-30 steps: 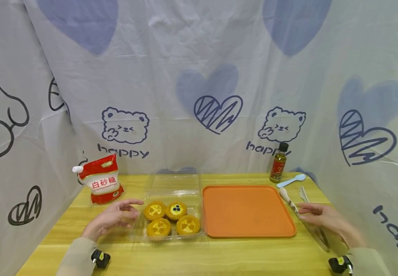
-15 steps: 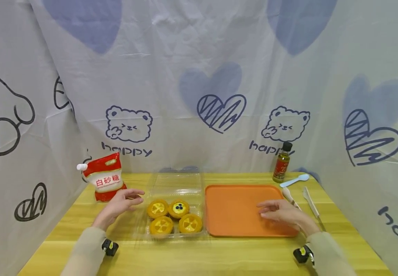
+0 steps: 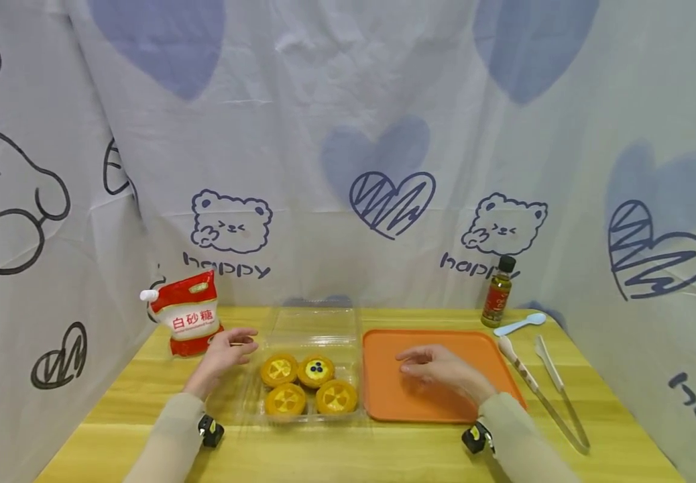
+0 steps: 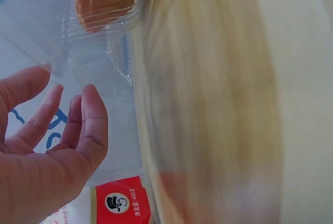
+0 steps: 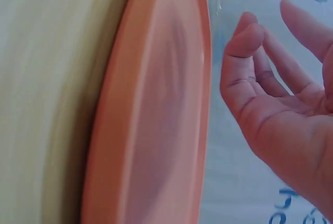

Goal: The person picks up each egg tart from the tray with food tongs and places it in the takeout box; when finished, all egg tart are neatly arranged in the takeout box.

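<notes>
Several egg tarts [image 3: 285,400] sit in a clear plastic box [image 3: 314,329] whose lid is raised at the back. One tart [image 3: 316,371] has dark berries on top. My left hand [image 3: 227,353] hovers at the box's left side with loosely bent fingers and holds nothing. Just behind it stands a red and white bag of sugar [image 3: 194,322]. Over the orange tray [image 3: 378,402] hangs my right hand [image 3: 438,369], its fingers relaxed and nothing in them. In the right wrist view, that hand [image 5: 281,88] shows clear above the tray surface.
To the right of the tray lie spread tongs [image 3: 556,409] with pale tips. A light blue spoon [image 3: 519,325] and a small bottle [image 3: 497,293] with a black cap stand behind them. A patterned cloth [image 3: 312,100] hangs along the table's back and sides.
My right hand has moved left from beside the tongs to over the tray. My left hand has shifted slightly up and right in the head view, which itself turned a little.
</notes>
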{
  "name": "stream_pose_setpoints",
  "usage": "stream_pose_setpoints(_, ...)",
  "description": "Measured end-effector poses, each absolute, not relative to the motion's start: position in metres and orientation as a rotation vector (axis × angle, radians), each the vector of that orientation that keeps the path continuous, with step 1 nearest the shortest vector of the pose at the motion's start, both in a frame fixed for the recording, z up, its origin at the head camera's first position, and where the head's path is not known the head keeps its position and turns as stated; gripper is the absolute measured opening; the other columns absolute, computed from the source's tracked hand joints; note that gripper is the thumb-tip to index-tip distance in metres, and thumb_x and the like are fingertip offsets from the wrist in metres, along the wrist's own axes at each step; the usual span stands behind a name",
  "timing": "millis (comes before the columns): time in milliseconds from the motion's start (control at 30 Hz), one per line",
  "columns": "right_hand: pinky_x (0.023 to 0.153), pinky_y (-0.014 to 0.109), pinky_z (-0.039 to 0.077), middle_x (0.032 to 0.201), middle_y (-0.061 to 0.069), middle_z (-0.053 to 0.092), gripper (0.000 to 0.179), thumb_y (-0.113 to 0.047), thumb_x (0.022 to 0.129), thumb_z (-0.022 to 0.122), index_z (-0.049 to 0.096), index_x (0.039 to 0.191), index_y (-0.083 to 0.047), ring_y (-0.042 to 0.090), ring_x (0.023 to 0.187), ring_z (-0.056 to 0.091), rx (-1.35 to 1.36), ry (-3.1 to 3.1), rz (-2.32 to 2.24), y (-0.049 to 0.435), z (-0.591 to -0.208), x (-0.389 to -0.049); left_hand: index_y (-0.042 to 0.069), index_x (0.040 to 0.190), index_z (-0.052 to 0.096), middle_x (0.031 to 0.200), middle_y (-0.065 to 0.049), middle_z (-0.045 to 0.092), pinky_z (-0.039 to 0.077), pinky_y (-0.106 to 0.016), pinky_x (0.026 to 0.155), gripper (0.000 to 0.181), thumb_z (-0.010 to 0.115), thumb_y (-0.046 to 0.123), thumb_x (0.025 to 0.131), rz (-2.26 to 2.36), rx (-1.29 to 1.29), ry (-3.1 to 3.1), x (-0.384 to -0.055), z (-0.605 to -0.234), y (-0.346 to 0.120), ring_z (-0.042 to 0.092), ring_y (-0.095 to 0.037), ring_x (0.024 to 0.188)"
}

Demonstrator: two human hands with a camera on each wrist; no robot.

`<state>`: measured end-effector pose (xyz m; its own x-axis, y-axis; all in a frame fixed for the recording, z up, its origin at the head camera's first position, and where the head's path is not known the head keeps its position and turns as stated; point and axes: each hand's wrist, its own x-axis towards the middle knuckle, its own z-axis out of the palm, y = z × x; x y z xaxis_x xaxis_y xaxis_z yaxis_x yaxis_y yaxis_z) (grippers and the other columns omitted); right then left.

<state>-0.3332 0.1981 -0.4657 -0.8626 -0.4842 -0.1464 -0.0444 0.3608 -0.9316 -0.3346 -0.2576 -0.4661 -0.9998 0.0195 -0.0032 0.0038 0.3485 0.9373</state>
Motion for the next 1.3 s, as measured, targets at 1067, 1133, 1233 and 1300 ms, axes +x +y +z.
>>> stream_pose_setpoints(1067, 0.097, 0.046, 0.054, 0.14, 0.022, 0.052, 0.046, 0.002, 0.098, 0.05, 0.047, 0.143, 0.0, 0.03, 0.111, 0.063, -0.375, 2.168, -1.696, 0.113, -0.473, -0.379, -0.005, 0.143, 0.043, 0.146, -0.027, 0.044, 0.054, -0.042, 0.098, 0.052, 0.059, 0.016, 0.098, 1.712, 0.149, 2.489, -0.362, -0.471, -0.256, 0.06, -0.03, 0.116)
stream_pose_setpoints(1133, 0.096, 0.044, 0.055, 0.14, 0.022, 0.053, 0.046, 0.002, 0.098, 0.05, 0.046, 0.143, 0.001, 0.028, 0.109, 0.063, -0.377, 2.161, -1.708, 0.113, -0.474, -0.382, -0.005, 0.143, 0.044, 0.145, -0.027, 0.045, 0.053, -0.042, 0.098, 0.052, 0.059, 0.017, 0.098, 1.704, 0.153, 2.493, -0.364, -0.471, -0.257, 0.061, -0.029, 0.114)
stream_pose_setpoints(1233, 0.095, 0.044, 0.055, 0.137, 0.023, 0.055, 0.046, 0.001, 0.098, 0.05, 0.045, 0.143, 0.002, 0.026, 0.103, 0.064, -0.385, 2.147, -1.72, 0.111, -0.475, -0.386, -0.006, 0.143, 0.044, 0.144, -0.027, 0.046, 0.052, -0.043, 0.099, 0.052, 0.058, 0.017, 0.098, 1.717, 0.156, 2.488, -0.366, -0.471, -0.258, 0.062, -0.028, 0.113)
stream_pose_setpoints(1300, 0.096, 0.044, 0.055, 0.135, 0.023, 0.056, 0.045, 0.0, 0.098, 0.05, 0.045, 0.143, 0.003, 0.025, 0.101, 0.065, -0.387, 2.135, -1.729, 0.11, -0.475, -0.387, -0.006, 0.142, 0.044, 0.143, -0.028, 0.047, 0.053, -0.043, 0.099, 0.051, 0.057, 0.015, 0.099, 1.748, 0.154, 2.481, -0.366, -0.472, -0.259, 0.062, -0.03, 0.114)
